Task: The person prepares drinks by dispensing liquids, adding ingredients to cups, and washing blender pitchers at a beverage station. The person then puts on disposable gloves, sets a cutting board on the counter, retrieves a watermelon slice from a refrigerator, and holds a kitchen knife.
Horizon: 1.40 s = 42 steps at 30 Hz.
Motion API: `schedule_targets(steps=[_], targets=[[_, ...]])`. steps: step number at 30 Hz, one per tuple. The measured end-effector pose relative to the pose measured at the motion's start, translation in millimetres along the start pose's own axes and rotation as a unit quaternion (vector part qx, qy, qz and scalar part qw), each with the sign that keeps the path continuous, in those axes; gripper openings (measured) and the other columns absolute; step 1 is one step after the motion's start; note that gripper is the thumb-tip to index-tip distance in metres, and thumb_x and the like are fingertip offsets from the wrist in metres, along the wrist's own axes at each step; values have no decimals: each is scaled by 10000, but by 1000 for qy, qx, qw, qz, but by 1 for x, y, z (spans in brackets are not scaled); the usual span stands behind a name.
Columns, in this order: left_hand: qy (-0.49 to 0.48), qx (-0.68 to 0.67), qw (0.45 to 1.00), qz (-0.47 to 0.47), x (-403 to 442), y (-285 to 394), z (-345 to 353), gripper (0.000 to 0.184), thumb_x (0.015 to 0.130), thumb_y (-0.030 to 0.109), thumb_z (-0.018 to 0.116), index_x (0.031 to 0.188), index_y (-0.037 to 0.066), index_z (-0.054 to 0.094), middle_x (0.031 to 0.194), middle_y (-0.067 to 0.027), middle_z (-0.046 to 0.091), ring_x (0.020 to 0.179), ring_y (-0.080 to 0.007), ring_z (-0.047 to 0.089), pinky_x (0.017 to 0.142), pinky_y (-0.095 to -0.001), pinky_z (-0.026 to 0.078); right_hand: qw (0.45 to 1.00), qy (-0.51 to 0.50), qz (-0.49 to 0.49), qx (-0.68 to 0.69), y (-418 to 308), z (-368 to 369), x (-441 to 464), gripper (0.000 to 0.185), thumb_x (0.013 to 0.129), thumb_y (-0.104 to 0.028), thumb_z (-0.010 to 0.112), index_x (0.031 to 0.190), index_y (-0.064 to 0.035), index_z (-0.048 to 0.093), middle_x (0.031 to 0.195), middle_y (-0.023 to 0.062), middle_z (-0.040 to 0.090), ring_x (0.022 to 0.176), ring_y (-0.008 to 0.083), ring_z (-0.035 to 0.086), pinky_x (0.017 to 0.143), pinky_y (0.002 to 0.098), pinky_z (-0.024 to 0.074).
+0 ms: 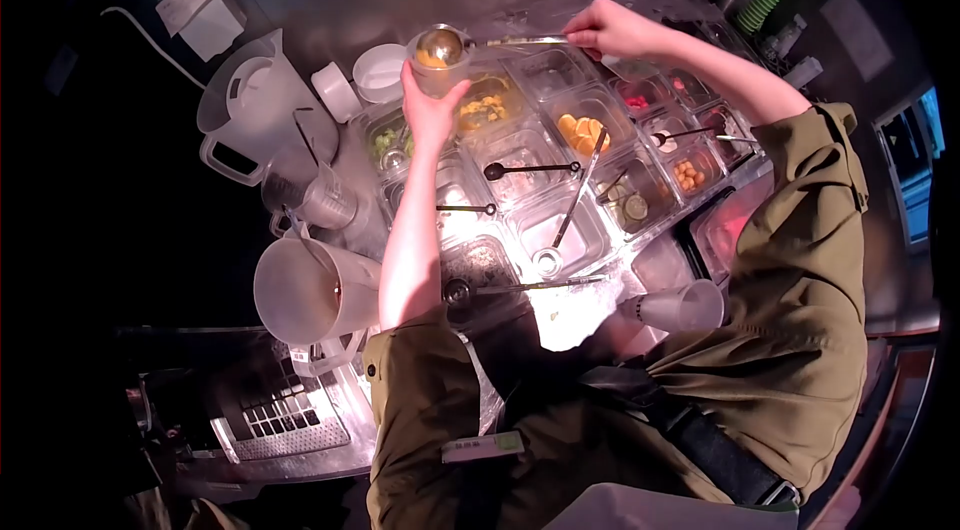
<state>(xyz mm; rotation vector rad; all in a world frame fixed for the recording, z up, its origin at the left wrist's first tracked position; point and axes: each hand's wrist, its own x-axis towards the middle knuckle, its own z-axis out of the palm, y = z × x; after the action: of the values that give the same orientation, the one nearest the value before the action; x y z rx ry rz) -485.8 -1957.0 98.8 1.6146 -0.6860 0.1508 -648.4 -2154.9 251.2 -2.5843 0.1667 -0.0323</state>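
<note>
My left hand (433,110) is wrapped round a clear plastic cup (442,80) above the far left containers. In my right hand (615,30) is the handle of a long metal ladle (440,47), which reaches leftward. Its round bowl sits at the mouth of the cup, with something yellow visible beside it. Just right of the cup is a clear container of yellow fruit pieces (484,110). Orange slices (583,133) lie in another container below my right hand. Whether the bowl of the ladle is loaded, I cannot tell.
Several clear containers fill the counter, some with spoons across them, including a black spoon (530,170). Large measuring jugs (240,100) stand at the left, with a big pitcher (300,290) nearer me. A stack of clear cups (680,308) lies close to my body.
</note>
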Motion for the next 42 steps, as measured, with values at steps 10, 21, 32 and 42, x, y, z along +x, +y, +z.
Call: schedule_targets(steps=[10, 21, 32, 42], targets=[[-7, -446, 875, -190, -5, -36, -49, 615, 784, 285, 612, 1254, 55, 290, 1218, -70, 414, 1113, -184, 405, 935, -315, 324, 931, -137, 310, 139, 69, 17, 37, 160, 733, -161, 523, 738, -35, 621, 515, -13, 446, 345, 67, 316, 319, 230, 230], [33, -473, 864, -170, -29, -33, -64, 505, 862, 292, 498, 1245, 48, 278, 1213, -77, 416, 1107, -175, 413, 941, -318, 320, 889, -28, -259, -377, 96, 194, 28, 271, 694, -301, 576, 818, -61, 566, 741, 72, 562, 838, 225, 528, 693, 337, 434], [62, -277, 956, -78, -68, 7, -72, 669, 768, 162, 642, 1283, 38, 235, 1194, -113, 413, 1090, -194, 419, 946, -318, 306, 842, -152, -238, -459, 90, 213, 2, 118, 642, -117, 532, 666, -38, 615, 744, 133, 572, 618, 241, 605, 528, 349, 486], [28, -235, 967, -96, -88, 14, -89, 806, 691, 262, 720, 1287, 23, 234, 1185, -119, 424, 1070, -205, 434, 928, -331, 328, 863, -230, -276, -356, 81, 216, -6, 96, 672, -88, 523, 694, -44, 605, 817, 128, 607, 706, 266, 614, 599, 371, 496]])
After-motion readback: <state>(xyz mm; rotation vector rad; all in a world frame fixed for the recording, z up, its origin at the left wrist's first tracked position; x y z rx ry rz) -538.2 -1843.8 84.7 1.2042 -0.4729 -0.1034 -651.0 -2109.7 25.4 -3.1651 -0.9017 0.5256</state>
